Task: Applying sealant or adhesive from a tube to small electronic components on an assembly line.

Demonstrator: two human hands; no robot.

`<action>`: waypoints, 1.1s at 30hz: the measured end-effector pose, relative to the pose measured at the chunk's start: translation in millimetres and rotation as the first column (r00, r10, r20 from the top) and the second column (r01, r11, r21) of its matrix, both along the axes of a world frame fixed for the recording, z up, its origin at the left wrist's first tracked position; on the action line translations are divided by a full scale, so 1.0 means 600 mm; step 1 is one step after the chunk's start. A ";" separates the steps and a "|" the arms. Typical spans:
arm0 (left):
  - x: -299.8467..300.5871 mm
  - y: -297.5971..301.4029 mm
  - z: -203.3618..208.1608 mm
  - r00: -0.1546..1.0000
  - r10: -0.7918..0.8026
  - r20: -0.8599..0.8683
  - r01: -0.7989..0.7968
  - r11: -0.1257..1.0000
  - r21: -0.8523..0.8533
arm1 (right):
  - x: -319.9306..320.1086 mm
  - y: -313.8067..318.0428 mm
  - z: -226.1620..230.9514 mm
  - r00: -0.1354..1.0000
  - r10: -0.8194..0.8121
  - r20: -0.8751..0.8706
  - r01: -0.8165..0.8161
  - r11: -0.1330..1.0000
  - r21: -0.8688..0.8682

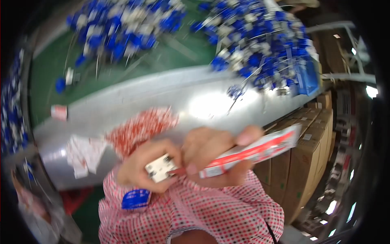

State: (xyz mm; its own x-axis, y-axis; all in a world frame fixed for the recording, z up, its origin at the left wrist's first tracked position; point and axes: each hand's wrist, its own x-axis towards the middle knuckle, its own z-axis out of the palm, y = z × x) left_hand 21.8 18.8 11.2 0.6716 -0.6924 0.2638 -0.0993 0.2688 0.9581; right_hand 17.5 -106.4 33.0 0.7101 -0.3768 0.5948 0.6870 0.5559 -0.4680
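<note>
My left hand (142, 166) is closed around a small block with a squarish white face (161, 167) and dark marks near its corners. Just below that hand a blue rounded part (136, 199) shows; whether it belongs to the same block I cannot tell. My right hand (219, 154) grips a long flat red-and-white printed packet (252, 152), its far end pointing up to the right. The two hands are close together in front of my checked clothing. Beyond them, a pile of small red-and-white printed pieces (140, 129) lies on the metal tabletop (195, 95).
Two heaps of blue-and-white parts with thin wires, a left heap (122, 26) and a right heap (256, 40), lie at the back. A blue bin (309, 79) stands beside the right heap. White papers (85, 154) lie at left. Cardboard boxes (310, 162) stand at right.
</note>
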 end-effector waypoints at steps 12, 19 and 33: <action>0.324 -0.290 0.106 0.934 0.346 -0.094 -0.350 0.827 -0.441 | 0.012 -0.271 0.032 0.403 -0.836 -0.373 0.915 0.371 0.158; 0.621 -0.622 0.090 0.374 0.855 0.360 -0.853 0.470 -0.229 | -0.008 -0.344 -0.008 0.252 -0.903 -0.347 0.966 0.257 0.033; 0.696 -0.352 0.227 0.393 -0.288 0.873 -0.615 0.624 0.482 | 0.041 -0.325 -0.027 0.287 -0.825 -0.487 0.939 0.344 -0.029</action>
State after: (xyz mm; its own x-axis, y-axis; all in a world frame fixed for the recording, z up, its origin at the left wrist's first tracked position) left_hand 439.7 -192.2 147.4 0.5092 -0.8170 0.2707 -0.8594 -0.4998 0.1081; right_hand 42.4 -301.2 17.0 -0.0363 -0.9821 0.1848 0.6295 -0.1661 -0.7590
